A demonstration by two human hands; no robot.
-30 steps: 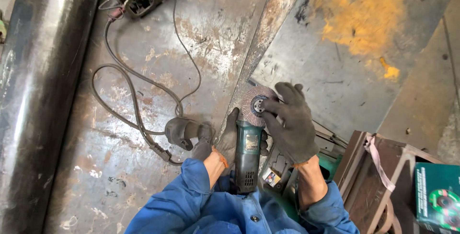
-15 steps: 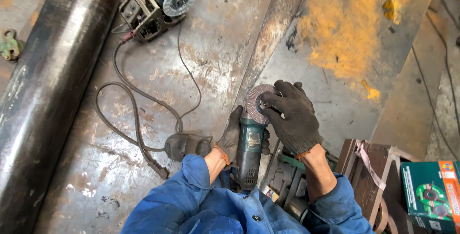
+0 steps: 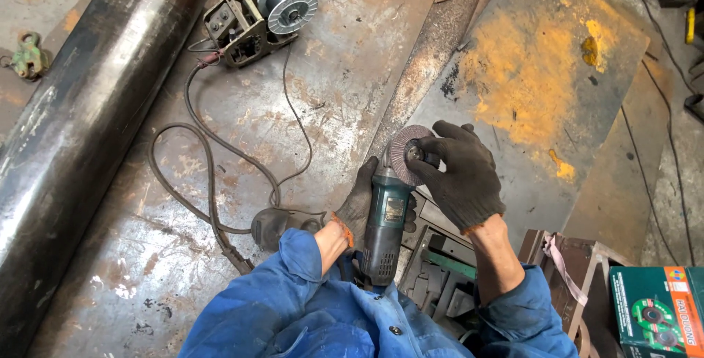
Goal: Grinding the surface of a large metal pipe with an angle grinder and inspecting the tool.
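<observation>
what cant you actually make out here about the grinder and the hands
- Head view: the centre of the grinder's flap disc is covered by the right hand's gloved fingers, so how it is fastened is hidden.
- The left hand is partly behind the angle grinder; its grip cannot be judged.
- The grinder's rear end and cord exit are hidden by the blue sleeves.

**Even daylight, sharp view**

Soft, bright light falls from above across the steel plates [image 3: 323, 101], leaving only faint shadows. Dull glare runs along the big pipe [image 3: 81, 131]. Focus is crisp at centre; straight edges bow slightly toward the corners.
</observation>
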